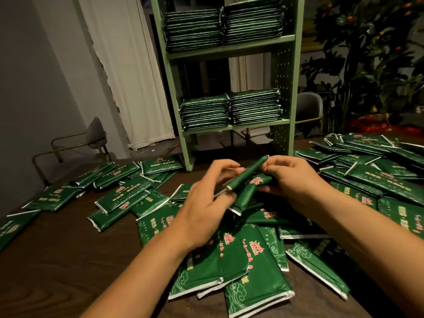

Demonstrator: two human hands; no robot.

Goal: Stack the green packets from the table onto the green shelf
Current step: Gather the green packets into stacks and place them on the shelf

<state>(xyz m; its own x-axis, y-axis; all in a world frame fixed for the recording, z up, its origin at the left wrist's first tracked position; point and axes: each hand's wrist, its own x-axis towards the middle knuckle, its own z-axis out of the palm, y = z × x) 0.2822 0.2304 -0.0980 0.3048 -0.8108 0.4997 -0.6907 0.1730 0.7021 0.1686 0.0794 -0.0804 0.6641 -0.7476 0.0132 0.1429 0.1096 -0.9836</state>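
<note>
Many green packets (128,196) lie scattered over the dark wooden table (68,255). Above the middle pile, both hands hold a small bundle of packets (245,177) seen edge-on. My left hand (206,207) grips its near end, and my right hand (291,182) pinches its far end. The green shelf (284,92) stands at the table's back. Two side-by-side stacks of packets (229,111) sit on its lower board, and two more stacks (220,28) on the board above.
A heap of packets (371,171) covers the right side of the table. Two grey chairs (96,134) stand beyond the table, one on the left and one behind the shelf. White curtains and a dark plant (371,53) fill the background.
</note>
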